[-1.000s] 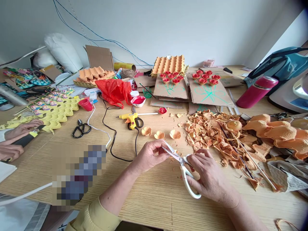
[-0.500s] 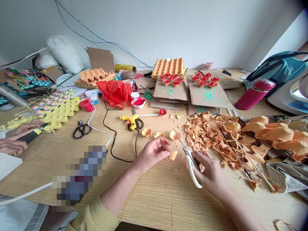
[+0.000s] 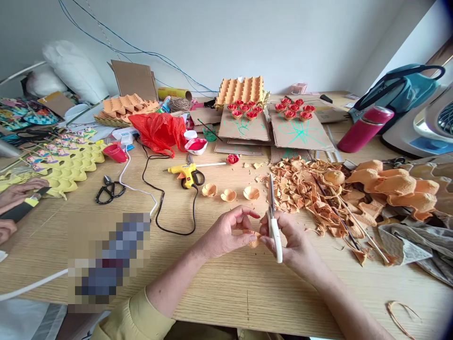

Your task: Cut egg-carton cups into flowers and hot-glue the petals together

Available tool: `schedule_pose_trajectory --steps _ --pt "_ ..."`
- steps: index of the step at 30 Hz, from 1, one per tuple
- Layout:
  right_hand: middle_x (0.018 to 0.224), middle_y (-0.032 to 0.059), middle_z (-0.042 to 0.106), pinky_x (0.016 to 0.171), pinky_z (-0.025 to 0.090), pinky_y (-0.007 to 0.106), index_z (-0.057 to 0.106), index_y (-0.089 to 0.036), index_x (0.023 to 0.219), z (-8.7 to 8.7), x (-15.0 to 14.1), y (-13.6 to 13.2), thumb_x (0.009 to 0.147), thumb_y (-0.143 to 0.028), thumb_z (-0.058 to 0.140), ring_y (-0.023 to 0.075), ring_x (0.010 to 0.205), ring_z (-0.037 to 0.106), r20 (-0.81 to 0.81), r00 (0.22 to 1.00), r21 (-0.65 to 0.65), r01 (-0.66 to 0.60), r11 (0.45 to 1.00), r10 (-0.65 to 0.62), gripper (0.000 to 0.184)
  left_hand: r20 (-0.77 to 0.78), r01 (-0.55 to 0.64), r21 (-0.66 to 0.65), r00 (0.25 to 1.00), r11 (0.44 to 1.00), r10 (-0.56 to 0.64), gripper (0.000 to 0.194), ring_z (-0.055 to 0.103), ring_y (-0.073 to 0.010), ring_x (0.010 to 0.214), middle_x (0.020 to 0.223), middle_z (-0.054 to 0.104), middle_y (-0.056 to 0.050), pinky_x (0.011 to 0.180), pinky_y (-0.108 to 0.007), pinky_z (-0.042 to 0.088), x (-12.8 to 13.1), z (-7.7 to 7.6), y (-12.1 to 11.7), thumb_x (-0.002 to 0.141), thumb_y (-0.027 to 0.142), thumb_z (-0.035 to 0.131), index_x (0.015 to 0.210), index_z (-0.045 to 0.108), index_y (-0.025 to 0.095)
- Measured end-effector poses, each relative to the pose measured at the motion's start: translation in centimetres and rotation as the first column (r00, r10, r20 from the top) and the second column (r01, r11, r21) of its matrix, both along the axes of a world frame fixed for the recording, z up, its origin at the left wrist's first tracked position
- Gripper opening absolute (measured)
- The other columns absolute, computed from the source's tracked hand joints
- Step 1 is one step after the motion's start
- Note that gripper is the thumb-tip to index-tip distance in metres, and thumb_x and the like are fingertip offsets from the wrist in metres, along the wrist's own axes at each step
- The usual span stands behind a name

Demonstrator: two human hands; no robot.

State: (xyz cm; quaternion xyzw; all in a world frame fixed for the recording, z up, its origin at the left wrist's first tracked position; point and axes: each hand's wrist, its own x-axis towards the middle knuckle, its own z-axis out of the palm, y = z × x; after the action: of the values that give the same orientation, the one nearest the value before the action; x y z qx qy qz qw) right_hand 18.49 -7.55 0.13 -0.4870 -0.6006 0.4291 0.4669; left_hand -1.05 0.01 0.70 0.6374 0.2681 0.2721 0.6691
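Between the thumb and fingers of my left hand (image 3: 228, 232) is a small orange piece of egg carton (image 3: 253, 240), partly hidden by the fingertips. My right hand (image 3: 292, 238) holds white-handled scissors (image 3: 274, 226), blades pointing away from me and looking closed. My right fingertips are close to the carton piece; whether they touch it I cannot tell. Just beyond my hands stand several cut carton cups: a nested one (image 3: 209, 190), a middle one (image 3: 228, 195) and a right one (image 3: 251, 192). A red-painted flower (image 3: 232, 159) lies behind them.
A yellow glue gun (image 3: 184, 174) with a black cord and black-handled snips (image 3: 109, 189) lie left of centre. Carton scraps (image 3: 300, 189) heap up at right, near a pink bottle (image 3: 366, 128). At far left, another person's hand (image 3: 21, 196) is beside a utility knife (image 3: 21, 208).
My right hand has moved left toward my left hand, and the scissors now point more straight ahead with blades together. The view has shifted slightly.
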Motion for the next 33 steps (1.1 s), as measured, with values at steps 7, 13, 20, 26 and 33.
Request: schedule_pose_trajectory --steps 7,13,20,26,33 --pt "0.093 0.0001 0.057 0.067 0.044 0.027 0.054 -0.026 0.104 -1.0 -0.4 0.2 0.088 -0.034 0.072 0.0161 0.083 0.055 -0.199 0.98 -0.073 0.008 0.997 -0.023 0.025 0.072 0.034 -0.101 0.997 0.994 -0.027 0.069 0.062 -0.0166 0.096 0.099 0.057 -0.001 0.092 -0.033 0.049 0.5 -0.6 -0.7 0.073 0.014 0.081 0.133 0.05 0.027" --pt "0.09 -0.0015 0.057 0.067 0.044 0.026 0.055 -0.027 0.102 -1.1 -0.6 0.3 0.084 -0.032 0.076 0.0148 0.081 0.054 -0.217 0.974 -0.062 0.059 0.996 -0.071 0.028 0.165 -0.001 -0.296 0.985 0.955 0.052 0.063 0.064 -0.0187 0.101 0.099 0.062 -0.002 0.087 -0.03 0.049 0.8 -0.5 -0.7 0.077 0.022 0.081 0.132 0.051 0.026" --pt "0.095 0.0012 0.062 0.073 0.049 0.03 0.052 -0.026 0.109 -1.5 -1.1 0.2 0.093 -0.03 0.064 0.0166 0.084 0.059 -0.12 0.988 0.047 0.102 0.994 -0.095 0.021 0.225 -0.051 -0.442 0.96 0.896 0.165 0.062 0.064 -0.0175 0.101 0.107 0.071 -0.005 0.092 -0.029 0.045 1.2 -1.1 -0.9 0.073 0.027 0.086 0.126 0.055 0.021" --pt "0.097 0.0021 0.062 0.08 0.048 0.033 0.055 -0.026 0.108 -1.4 -1.2 -0.1 0.091 -0.028 0.064 0.0194 0.09 0.059 0.074 0.99 0.113 0.11 0.987 -0.119 0.019 0.254 -0.051 -0.447 0.95 0.893 0.181 0.051 0.064 -0.0162 0.093 0.102 0.07 -0.004 0.086 -0.028 0.046 1.4 -1.2 -0.9 0.07 0.028 0.087 0.113 0.062 0.019" --pt "0.083 0.0004 0.057 0.072 0.043 0.032 0.054 -0.023 0.094 -0.3 -0.5 -0.1 0.093 -0.045 0.055 0.019 0.078 0.052 0.108 0.994 -0.026 0.03 0.999 -0.027 0.022 0.289 -0.15 -0.511 0.897 0.846 0.334 0.049 0.056 -0.0085 0.077 0.087 0.064 0.002 0.072 -0.021 0.042 0.9 -0.3 -0.2 0.064 0.021 0.09 0.107 0.066 0.02"
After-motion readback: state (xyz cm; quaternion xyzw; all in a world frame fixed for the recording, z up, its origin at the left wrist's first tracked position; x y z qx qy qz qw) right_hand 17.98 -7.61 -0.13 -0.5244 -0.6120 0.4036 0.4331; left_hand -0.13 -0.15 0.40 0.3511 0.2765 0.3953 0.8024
